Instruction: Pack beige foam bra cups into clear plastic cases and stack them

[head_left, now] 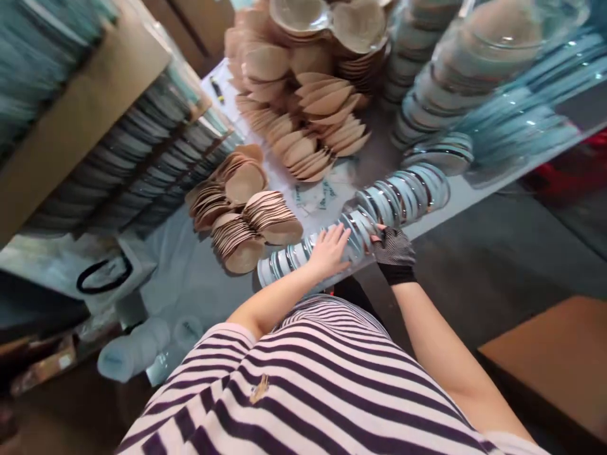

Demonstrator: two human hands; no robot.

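Head view: a row of round, shiny-rimmed discs lies along the near edge of the tabletop, its middle partly hidden. Across it rests the bare left hand, open, fingers spread. The right hand, in a finely patterned knit glove with bare fingertips, touches the row; whether it grips, I cannot tell. Thin, tan rounded pieces stack behind. Glossy clear wrapping blurs at upper right, cut off by the frame.
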